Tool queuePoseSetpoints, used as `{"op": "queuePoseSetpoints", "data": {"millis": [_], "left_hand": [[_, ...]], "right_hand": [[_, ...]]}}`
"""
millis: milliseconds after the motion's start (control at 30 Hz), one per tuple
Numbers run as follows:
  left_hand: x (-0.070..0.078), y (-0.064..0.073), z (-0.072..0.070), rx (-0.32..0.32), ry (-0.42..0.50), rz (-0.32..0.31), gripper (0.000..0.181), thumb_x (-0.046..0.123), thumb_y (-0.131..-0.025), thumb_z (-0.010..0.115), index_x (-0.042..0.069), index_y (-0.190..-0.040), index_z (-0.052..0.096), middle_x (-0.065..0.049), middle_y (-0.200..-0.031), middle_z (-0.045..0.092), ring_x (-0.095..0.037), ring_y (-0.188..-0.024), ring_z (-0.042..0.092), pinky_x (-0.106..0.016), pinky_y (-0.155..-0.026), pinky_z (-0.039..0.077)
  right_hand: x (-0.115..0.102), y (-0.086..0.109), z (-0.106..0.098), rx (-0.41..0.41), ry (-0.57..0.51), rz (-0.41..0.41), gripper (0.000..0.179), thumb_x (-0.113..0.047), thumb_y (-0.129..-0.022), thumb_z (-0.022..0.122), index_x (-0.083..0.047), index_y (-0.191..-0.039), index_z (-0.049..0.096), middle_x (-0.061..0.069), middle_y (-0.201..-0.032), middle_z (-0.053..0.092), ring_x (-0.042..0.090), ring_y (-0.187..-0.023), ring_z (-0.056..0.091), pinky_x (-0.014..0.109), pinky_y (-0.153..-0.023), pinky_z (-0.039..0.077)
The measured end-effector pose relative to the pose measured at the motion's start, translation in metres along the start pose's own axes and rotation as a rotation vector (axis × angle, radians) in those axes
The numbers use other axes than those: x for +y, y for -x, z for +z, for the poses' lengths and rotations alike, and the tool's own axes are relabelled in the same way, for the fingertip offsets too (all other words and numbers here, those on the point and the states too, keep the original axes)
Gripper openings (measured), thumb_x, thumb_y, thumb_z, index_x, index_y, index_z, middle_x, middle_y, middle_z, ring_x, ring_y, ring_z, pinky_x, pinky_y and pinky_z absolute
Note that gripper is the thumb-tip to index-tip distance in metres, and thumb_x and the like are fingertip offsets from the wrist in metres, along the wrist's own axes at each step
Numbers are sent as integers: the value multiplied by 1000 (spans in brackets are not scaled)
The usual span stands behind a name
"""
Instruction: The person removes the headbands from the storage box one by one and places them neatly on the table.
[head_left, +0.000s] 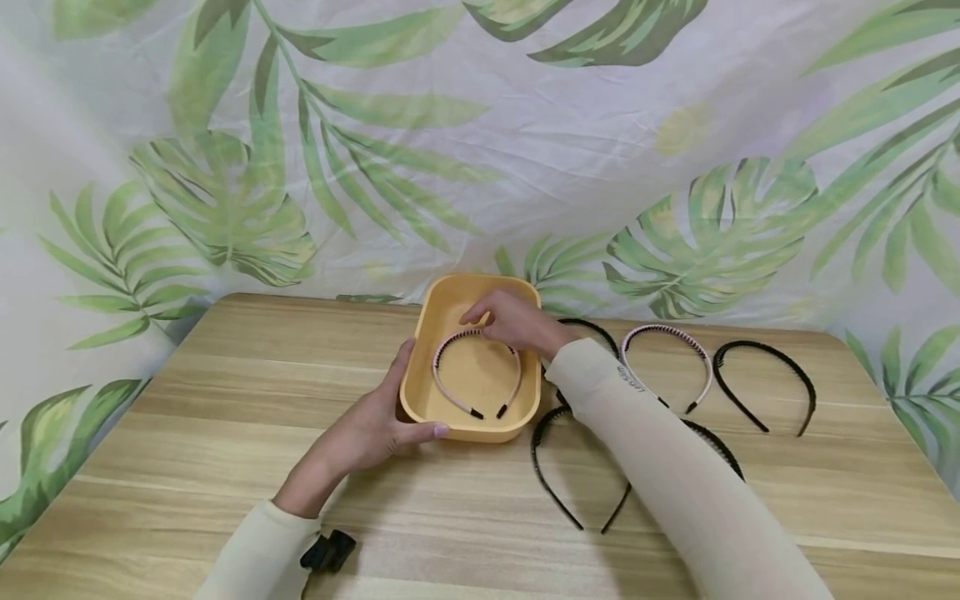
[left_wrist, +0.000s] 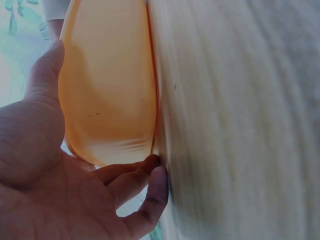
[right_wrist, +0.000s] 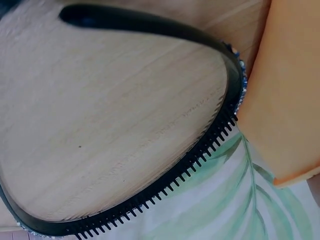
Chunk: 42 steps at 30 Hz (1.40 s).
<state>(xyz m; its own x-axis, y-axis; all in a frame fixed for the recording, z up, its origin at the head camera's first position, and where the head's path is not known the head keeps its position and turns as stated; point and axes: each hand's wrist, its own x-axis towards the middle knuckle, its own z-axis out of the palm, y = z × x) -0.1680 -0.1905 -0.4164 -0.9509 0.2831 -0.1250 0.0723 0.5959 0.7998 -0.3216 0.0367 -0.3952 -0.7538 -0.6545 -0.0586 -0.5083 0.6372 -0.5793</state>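
Note:
A yellow plastic box (head_left: 470, 427) stands near the back of the table. At its front left corner my left hand (head_left: 375, 421) grips it, thumb on the front side and fingers along the left wall. In the left wrist view the fingers (left_wrist: 135, 182) bend round the box's side (left_wrist: 110, 100). Inside lies a pink headband (head_left: 442, 384) with dark teeth and black tips. My right hand (head_left: 517, 321) reaches over the right rim, index finger and thumb apart above the headband's top; part of the band is hidden beneath it.
Right of the box lie another pink headband (head_left: 708, 367) and several black headbands (head_left: 810, 387), some partly hidden by the right sleeve (head_left: 660, 467). A black headband (right_wrist: 165, 182) fills the right wrist view. A leaf-print cloth (head_left: 375, 167) hangs behind the table (head_left: 225, 400).

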Motion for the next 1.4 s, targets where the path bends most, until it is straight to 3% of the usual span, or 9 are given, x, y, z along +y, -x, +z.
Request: {"op": "queuePoseSetpoints", "data": {"millis": [400,700,1100,1400], "left_hand": [[0,1,0,-2,14,-7,129,44,-87,86,25,-169,-12,-25,-166,35,-29,-131,58,-50,-113,39],[1,1,-1,-6,12,-14,128,43,-88,86,24,-169,-12,-25,-166,34,-28,-130,59,-49,-112,41],[0,1,-1,-8,-1,-1,128,44,-88,85,23,-169,-12,-24,-168,31,-30,-134,58,-50,-114,40],[1,1,-1,-9,-4,-2,127,43,-89,85,22,-169,-12,-24,-168,30,-30,-134,58,-50,-114,40]], "right_hand": [[-2,2,1,7,128,-32,44,9,-92,60,-13,-127,78,11,-128,76,27,-113,74,30,-86,57],[2,-1,2,12,142,-44,46,11,-90,59,-10,-126,78,13,-119,78,27,-112,73,35,-95,57],[0,1,1,-7,141,-1,48,12,-92,53,-10,-128,77,13,-114,79,25,-109,72,32,-90,57],[1,1,4,9,159,-4,49,14,-91,52,-9,-125,78,11,-108,79,21,-96,68,26,-80,53]]}}
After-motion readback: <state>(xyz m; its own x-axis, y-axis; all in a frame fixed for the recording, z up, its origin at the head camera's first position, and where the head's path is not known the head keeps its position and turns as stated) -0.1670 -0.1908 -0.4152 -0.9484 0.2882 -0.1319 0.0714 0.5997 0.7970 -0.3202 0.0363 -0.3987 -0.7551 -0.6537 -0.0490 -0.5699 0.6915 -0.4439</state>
